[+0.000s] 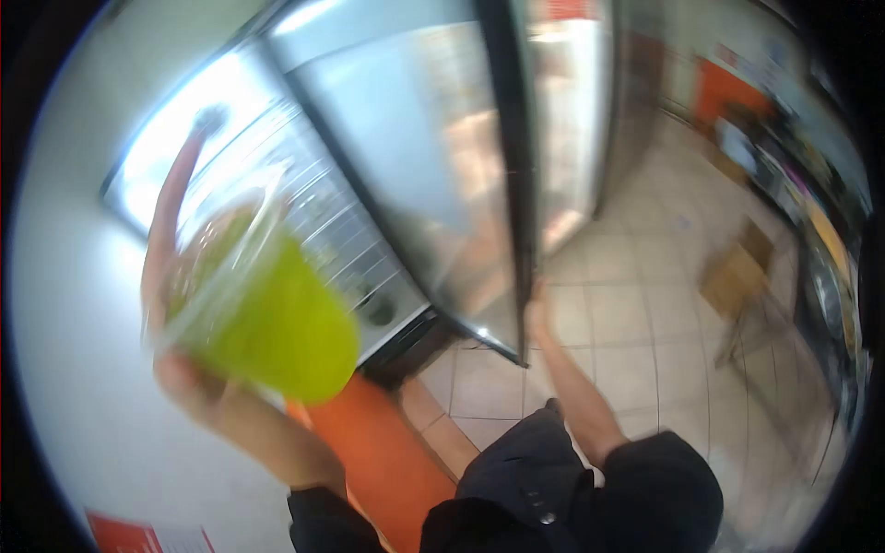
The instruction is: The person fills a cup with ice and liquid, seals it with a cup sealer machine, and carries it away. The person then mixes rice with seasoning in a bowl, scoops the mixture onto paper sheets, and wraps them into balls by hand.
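Observation:
My left hand is closed around a bright green tub, held up close to the camera and tilted. Loose clear plastic covers its mouth; the contents are blurred. Behind the tub, a long skin-coloured shape reaches up toward the lit fridge interior; I cannot tell whether it is a finger or another arm. On the other side, my right hand grips the outer edge of the glass fridge door, which stands open. Its fingers are partly hidden and smeared by motion.
Wire shelves fill the lit fridge on the left. Below it is an orange surface. A cardboard box stands on a stool over the tiled floor, near a cluttered counter at the right.

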Demonstrator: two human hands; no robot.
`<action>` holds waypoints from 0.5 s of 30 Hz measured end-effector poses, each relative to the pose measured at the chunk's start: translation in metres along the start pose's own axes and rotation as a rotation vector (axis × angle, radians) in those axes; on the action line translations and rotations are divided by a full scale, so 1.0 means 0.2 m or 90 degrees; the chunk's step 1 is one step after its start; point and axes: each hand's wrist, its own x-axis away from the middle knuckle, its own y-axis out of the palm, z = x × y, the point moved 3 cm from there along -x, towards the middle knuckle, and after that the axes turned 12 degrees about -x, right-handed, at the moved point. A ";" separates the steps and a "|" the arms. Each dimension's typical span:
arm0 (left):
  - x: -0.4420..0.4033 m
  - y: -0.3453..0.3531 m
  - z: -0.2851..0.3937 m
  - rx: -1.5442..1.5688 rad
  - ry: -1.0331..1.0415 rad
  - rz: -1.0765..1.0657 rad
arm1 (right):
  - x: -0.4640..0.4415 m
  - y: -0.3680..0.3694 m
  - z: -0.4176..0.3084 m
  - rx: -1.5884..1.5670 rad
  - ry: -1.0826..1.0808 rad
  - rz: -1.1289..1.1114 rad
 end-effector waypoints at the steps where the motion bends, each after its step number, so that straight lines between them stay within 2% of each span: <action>1: 0.02 0.24 0.06 0.017 -0.033 0.049 | 0.06 -0.04 0.07 0.085 0.022 0.057; 2: 0.03 0.43 0.11 -0.015 -0.060 0.029 | 0.06 -0.04 0.26 0.207 -0.026 0.033; 3: 0.08 0.56 0.14 -0.049 -0.086 0.011 | 0.11 0.00 0.30 0.329 -0.079 0.019; 4: 0.11 0.69 0.17 -0.087 -0.110 -0.007 | 0.16 -0.03 0.35 0.302 -0.011 -0.083; 5: 0.11 0.82 0.16 -0.133 -0.130 -0.020 | 0.25 -0.02 0.26 0.276 0.062 -0.182; 6: 0.10 0.98 0.14 -0.098 -0.097 -0.062 | 0.32 -0.04 0.12 0.293 0.077 -0.245; 7: 0.10 1.13 0.09 -0.065 -0.068 -0.091 | 0.21 -0.11 0.45 0.176 0.024 -0.327; 8: 0.09 1.28 0.05 -0.035 -0.039 -0.113 | 0.32 -0.22 0.04 0.210 0.163 -0.319; 9: -0.03 1.56 0.18 -0.030 0.072 -0.175 | 0.28 -0.36 -0.36 0.206 0.121 -0.287; 10: -0.01 1.75 0.19 -0.002 0.061 -0.210 | 0.38 -0.63 -0.59 0.162 0.360 -0.226; 11: -0.08 1.91 0.19 0.005 0.160 -0.190 | 0.28 -0.85 -0.56 0.154 0.303 -0.245; 12: -0.11 2.10 0.19 0.053 0.194 -0.215 | 0.23 -1.05 -0.64 0.147 0.241 -0.266; 13: -0.14 2.28 0.20 0.102 0.226 -0.243 | 0.22 -1.31 -0.73 0.114 0.111 -0.168; 14: -0.12 2.47 0.21 0.187 0.190 -0.326 | 0.32 -1.56 -0.97 0.084 -0.022 -0.070; 15: -0.10 2.66 0.22 0.267 0.150 -0.411 | 0.41 -1.76 -1.25 0.131 -0.072 0.040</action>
